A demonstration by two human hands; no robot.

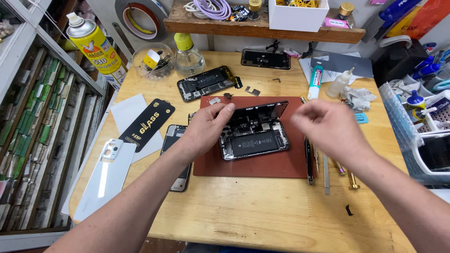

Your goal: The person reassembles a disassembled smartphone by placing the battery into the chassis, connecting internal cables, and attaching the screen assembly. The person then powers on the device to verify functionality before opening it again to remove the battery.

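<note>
The opened phone (255, 136) lies on a dark red mat (248, 166) in the middle of the wooden tabletop (243, 211). Its screen (260, 111) is lifted up at the far side and tilted, so the battery and small parts inside are visible, but the far part of the inside is hidden under the screen.

The left hand (206, 129) rests on the near-left corner of the phone, with the fingers curled and the fingertips touching the edge where the screen meets the body. If it really pinches something there, I cannot tell — the fingers cover that place. The right hand (328, 124) is blurred and hangs above the right edge of the mat, not touching the phone. Its fingers are loosely bent, and nothing can be seen in them, but the blur makes this uncertain.

Partly hidden under the left forearm lies a second phone (173, 140), dark, at the left edge of the mat. A row of thin tools (326, 173) lies just beside the right edge of the mat, partly covered by the right hand.

In front of the mat, toward the near edge, the tabletop shows bare wood. A white basket (412, 136) stands at the right, cut off by the frame.
</note>
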